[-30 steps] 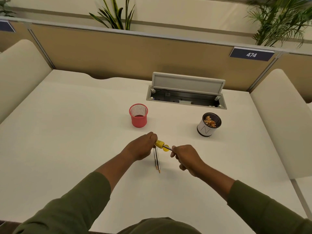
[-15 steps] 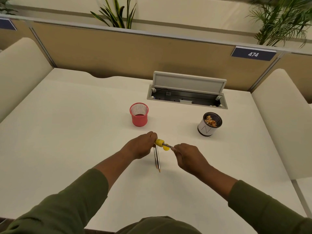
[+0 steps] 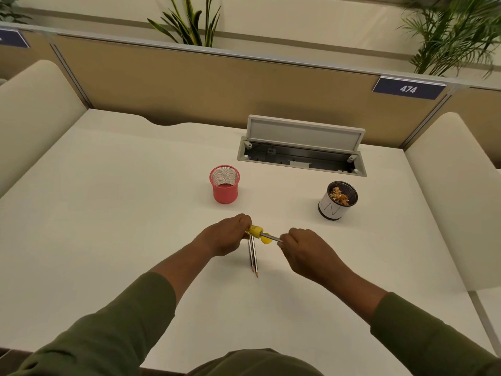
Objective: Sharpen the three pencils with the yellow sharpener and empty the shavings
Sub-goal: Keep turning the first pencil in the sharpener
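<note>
My left hand (image 3: 226, 234) grips the yellow sharpener (image 3: 255, 230) just above the white desk (image 3: 108, 213). A pencil (image 3: 268, 236) sticks out of the sharpener to the right, and my right hand (image 3: 306, 252) holds its far end. A small yellow cap-like piece (image 3: 266, 239) shows just below that pencil. Two more pencils (image 3: 253, 257) lie side by side on the desk under my hands, tips pointing toward me. The white cup (image 3: 331, 210) with a black rim at the right holds pencil shavings (image 3: 340, 197).
A pink mesh cup (image 3: 225, 185) stands behind my left hand. An open cable tray with a raised lid (image 3: 303, 147) sits at the back of the desk. Padded cream dividers flank the desk, with a beige partition behind.
My right hand has shifted slightly on the pencil, which stays in the sharpener. The left hand and the two pencils on the desk have kept their places.
</note>
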Demonstrator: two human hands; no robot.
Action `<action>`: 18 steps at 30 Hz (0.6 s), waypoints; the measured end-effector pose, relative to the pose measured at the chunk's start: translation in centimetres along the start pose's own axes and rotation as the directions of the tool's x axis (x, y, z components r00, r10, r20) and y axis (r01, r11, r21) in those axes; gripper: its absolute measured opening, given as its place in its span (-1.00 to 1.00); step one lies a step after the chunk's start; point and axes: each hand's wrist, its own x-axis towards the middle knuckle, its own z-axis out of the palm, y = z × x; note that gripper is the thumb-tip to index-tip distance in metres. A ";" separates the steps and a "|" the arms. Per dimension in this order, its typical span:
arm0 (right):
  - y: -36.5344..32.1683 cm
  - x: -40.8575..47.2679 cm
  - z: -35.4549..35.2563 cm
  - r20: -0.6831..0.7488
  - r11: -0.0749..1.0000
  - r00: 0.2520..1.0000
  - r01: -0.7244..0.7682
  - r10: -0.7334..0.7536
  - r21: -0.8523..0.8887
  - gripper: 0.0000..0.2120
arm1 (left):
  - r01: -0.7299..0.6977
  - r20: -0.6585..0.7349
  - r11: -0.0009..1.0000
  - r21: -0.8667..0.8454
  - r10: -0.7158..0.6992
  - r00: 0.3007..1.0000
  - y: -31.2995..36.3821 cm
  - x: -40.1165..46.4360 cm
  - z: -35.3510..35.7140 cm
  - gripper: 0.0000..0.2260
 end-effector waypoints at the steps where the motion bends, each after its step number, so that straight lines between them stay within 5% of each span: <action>1: 0.3 -0.1 0.0 -0.003 0.993 0.997 0.076 -0.077 -0.087 -0.83 | -0.003 0.009 1.000 0.000 0.003 1.000 0.0 0.0 0.0 -0.93; 5: 0.2 0.2 -0.1 -0.042 0.998 0.999 0.020 -0.022 -0.056 -0.83 | 0.006 0.005 1.000 0.005 -0.006 1.000 0.0 0.0 0.0 -0.88; 7: -0.6 0.5 0.1 -0.026 0.988 0.995 -0.095 0.099 0.124 -0.79 | 0.018 -0.014 1.000 0.001 -0.018 1.000 0.0 0.0 0.0 -0.85; 9: -1.6 1.3 -0.1 0.099 0.863 0.935 -0.353 0.341 0.361 -0.70 | 0.026 -0.031 1.000 0.012 -0.026 0.999 0.0 0.0 -0.1 -0.84; 10: -1.9 1.8 -0.3 0.219 0.697 0.851 -0.518 0.477 0.496 -0.67 | 0.030 -0.038 0.999 0.022 -0.029 0.999 0.0 -0.1 -0.1 -0.83; 12: -2.0 2.7 -0.5 0.570 0.071 0.571 -0.741 0.591 0.668 -0.67 | 0.030 -0.044 0.999 0.041 -0.028 0.999 0.1 -0.1 0.0 -0.82; 13: -1.9 2.8 -0.6 0.740 -0.253 0.438 -0.747 0.510 0.616 -0.68 | 0.024 -0.046 0.998 0.050 -0.022 0.999 0.2 -0.2 0.0 -0.82; 14: -1.7 2.9 -0.8 0.844 -0.461 0.354 -0.719 0.402 0.521 -0.69 | 0.016 -0.050 0.998 0.061 -0.013 0.999 0.3 -0.3 0.0 -0.82; 16: -1.6 2.8 -1.0 0.914 -0.612 0.303 -0.679 0.268 0.405 -0.68 | -0.005 -0.066 0.997 0.077 0.010 0.998 0.3 -0.3 -0.1 -0.82; 18: -1.6 2.8 -1.1 0.933 -0.629 0.283 -0.689 0.224 0.360 -0.67 | -0.033 -0.098 0.996 0.088 0.041 0.994 0.3 -0.4 -0.2 -0.82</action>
